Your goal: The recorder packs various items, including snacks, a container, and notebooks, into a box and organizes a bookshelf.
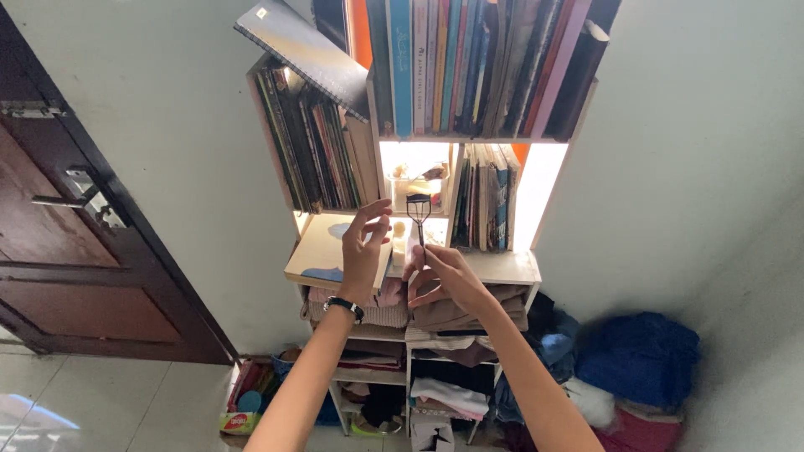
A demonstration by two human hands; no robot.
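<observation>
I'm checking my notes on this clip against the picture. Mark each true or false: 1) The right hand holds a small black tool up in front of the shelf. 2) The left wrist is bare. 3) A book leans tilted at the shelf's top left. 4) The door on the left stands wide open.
1) True: the right hand holds a small black tool before the shelf.
2) False: the left hand has a dark wristwatch on its wrist.
3) True: a dark book leans tilted there.
4) False: the brown door appears shut.
</observation>
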